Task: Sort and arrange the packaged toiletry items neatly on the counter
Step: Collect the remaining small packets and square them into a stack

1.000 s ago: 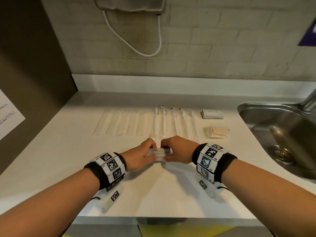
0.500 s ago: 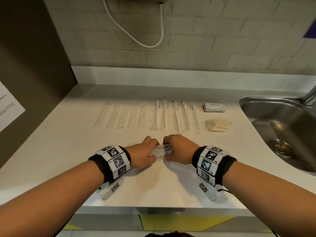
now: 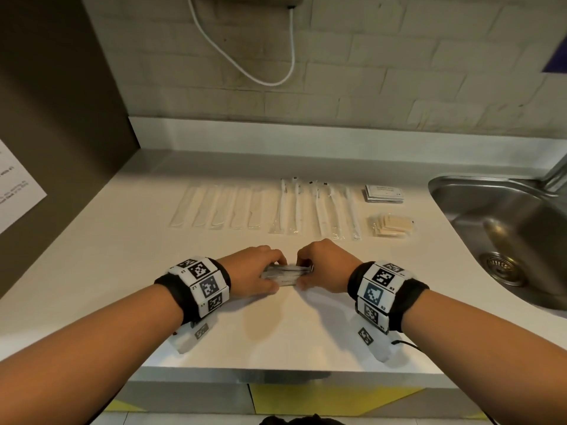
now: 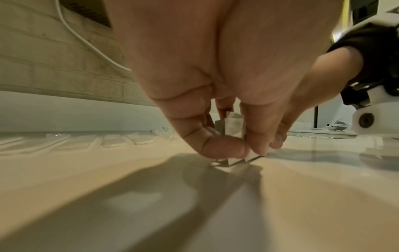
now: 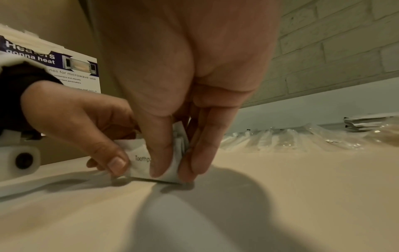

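Squaring up a small stack of toothpaste sachets (image 3: 287, 273) on the counter (image 3: 276, 332), near its front edge: left hand (image 3: 254, 276) pinching one end between thumb and curled fingers, right hand (image 3: 322, 268) pinching the other end. Probably next, setting the stack flat beside the sorted rows, keeping edges even. Behind, well apart, lying in order: clear long packets (image 3: 214, 207), wrapped toothbrushes (image 3: 319, 207), white sachets (image 3: 385, 193), tan packets (image 3: 389, 225). Sink (image 3: 503, 228) to the right. Nothing blocking the way.
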